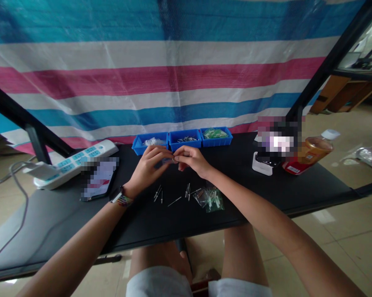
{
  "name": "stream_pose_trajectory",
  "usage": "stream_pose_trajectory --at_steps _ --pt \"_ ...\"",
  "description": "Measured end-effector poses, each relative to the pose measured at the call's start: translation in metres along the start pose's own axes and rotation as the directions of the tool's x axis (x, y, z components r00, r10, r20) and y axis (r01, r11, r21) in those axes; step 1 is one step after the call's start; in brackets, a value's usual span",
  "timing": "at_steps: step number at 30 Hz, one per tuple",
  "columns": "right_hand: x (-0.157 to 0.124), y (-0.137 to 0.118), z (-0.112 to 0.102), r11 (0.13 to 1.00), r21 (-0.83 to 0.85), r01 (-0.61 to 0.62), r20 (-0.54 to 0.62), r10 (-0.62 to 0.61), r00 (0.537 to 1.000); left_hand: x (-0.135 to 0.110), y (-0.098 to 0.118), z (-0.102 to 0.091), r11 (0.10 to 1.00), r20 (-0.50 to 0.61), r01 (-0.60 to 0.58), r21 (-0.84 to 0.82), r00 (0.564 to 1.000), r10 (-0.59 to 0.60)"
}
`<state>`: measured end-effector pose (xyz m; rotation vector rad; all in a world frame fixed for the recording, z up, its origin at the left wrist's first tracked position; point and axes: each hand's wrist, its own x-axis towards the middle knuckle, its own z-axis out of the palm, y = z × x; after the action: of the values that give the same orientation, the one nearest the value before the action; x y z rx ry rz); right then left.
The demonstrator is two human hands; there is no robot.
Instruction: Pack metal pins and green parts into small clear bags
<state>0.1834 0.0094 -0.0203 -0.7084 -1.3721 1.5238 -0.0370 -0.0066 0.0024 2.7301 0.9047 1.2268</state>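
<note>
My left hand and my right hand meet above the black table, fingertips pinched together on a tiny part that I cannot make out. Just behind them stand three blue bins: the left bin holds clear bags, the middle bin metal pins, the right bin green pieces. On the table below my hands lie several loose metal pins and small clear bags with green and white pieces. A beaded band sits on my left wrist.
A white power strip and a blurred phone lie at the left. At the right stand a white holder with a blurred device and a lying bottle of amber drink. A striped tarp hangs behind.
</note>
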Motion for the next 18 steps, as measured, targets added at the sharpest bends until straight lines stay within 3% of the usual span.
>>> stream_pose_trajectory --at_steps 4,7,10,18 --pt "-0.003 -0.002 0.0 0.998 -0.059 0.006 0.04 -0.003 0.999 -0.001 0.002 0.003 0.98 0.002 0.155 -0.124 0.988 -0.156" --pt "-0.004 -0.001 0.003 0.987 -0.139 0.083 0.025 -0.08 0.996 -0.002 0.001 0.006 0.93 0.025 0.287 -0.23 0.957 -0.289" --pt "-0.004 0.002 0.007 0.983 -0.16 0.086 0.02 -0.084 0.996 -0.003 0.0 0.01 0.868 0.07 0.387 -0.311 0.92 -0.386" --pt "-0.004 0.003 0.009 0.99 -0.127 0.059 0.058 -0.052 0.997 -0.002 0.001 0.011 0.782 0.158 0.477 -0.4 0.877 -0.454"
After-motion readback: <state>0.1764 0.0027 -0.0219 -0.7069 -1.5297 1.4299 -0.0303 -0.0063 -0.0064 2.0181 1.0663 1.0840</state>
